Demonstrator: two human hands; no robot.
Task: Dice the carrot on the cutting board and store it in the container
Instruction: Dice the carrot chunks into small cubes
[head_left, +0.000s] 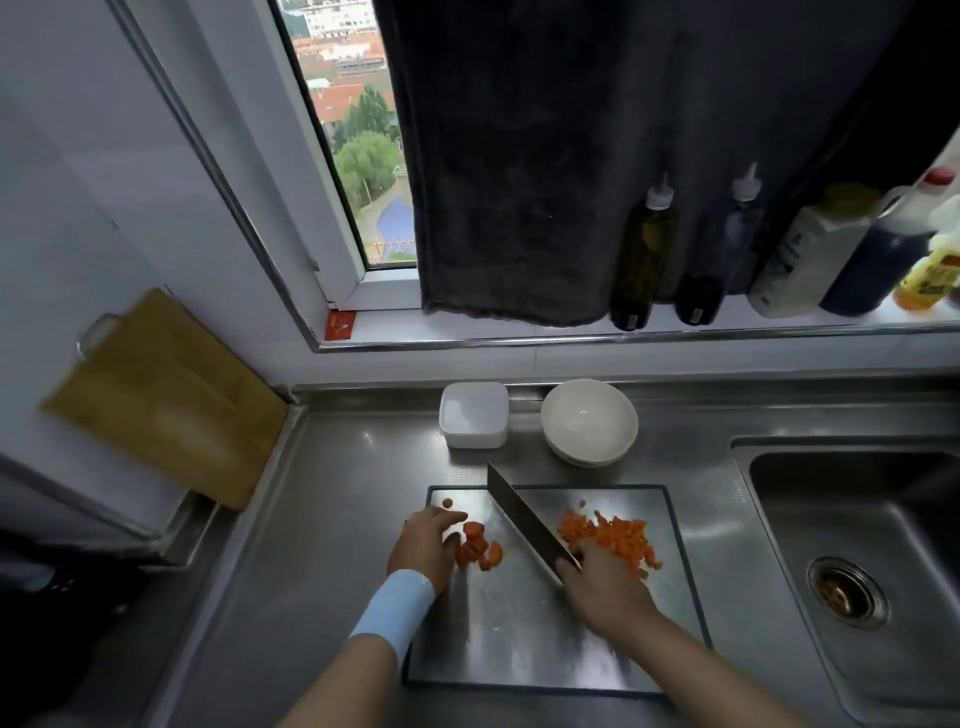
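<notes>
Steel worktop (337, 493), steel board (519, 639). The left grip (426, 545) is curling onto the carrot chunks (478, 545), holding them at the board's left. Beyond the board, the container (474, 415) is sitting on the worktop. The knife (524, 519) is slanting across the middle. Dice (610, 538) are piling up on the right, and the right grip (602, 587) is wrapping the knife's handle.
</notes>
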